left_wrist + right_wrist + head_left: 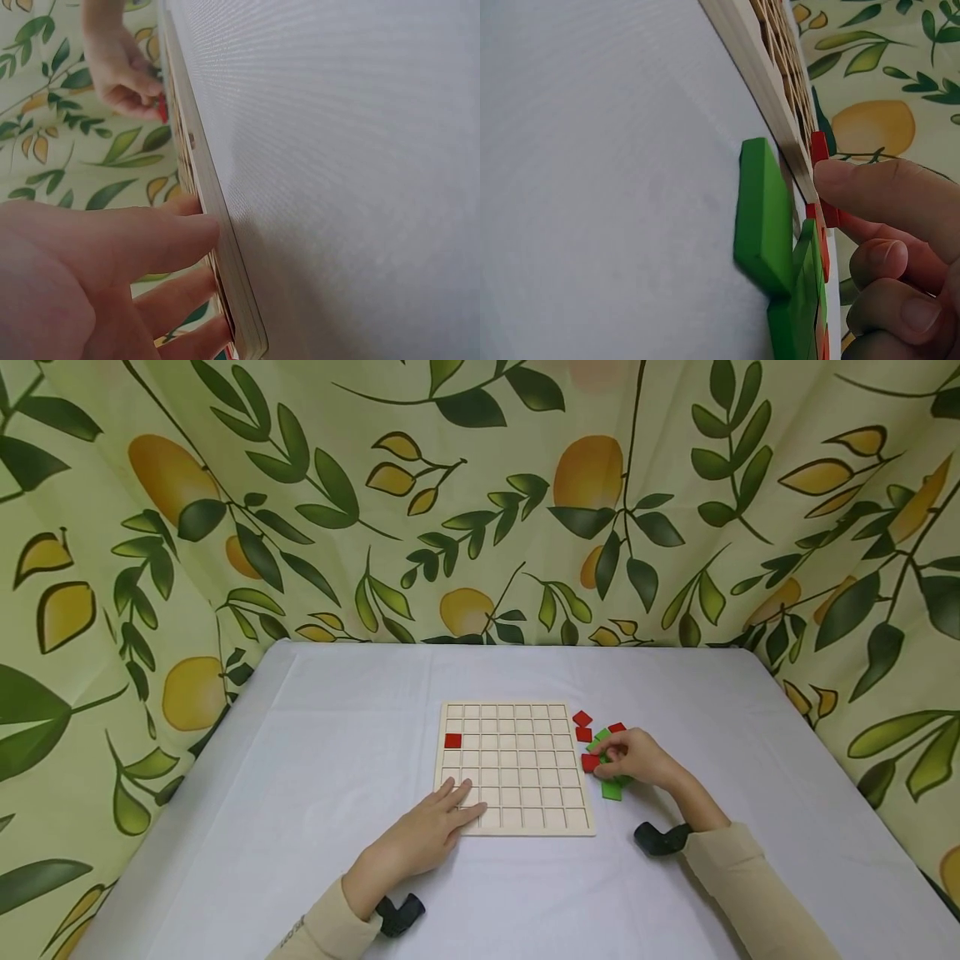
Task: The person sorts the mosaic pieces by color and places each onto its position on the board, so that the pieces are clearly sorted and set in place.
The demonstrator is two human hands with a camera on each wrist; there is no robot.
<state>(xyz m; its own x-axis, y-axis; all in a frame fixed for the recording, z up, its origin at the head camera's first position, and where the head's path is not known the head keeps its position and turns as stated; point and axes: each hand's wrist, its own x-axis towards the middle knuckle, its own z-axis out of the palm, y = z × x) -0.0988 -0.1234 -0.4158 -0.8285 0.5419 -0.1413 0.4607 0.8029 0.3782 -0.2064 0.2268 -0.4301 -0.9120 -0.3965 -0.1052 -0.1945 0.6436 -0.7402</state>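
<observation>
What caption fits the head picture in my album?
Left hand on the board, one red tile inside, right hand at loose tiles.

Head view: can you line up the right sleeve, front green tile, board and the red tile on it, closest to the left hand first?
1. Board, touched by the left hand
2. Red tile, in the board's left column
3. Front green tile, right of the board
4. Right sleeve, farther right
</observation>
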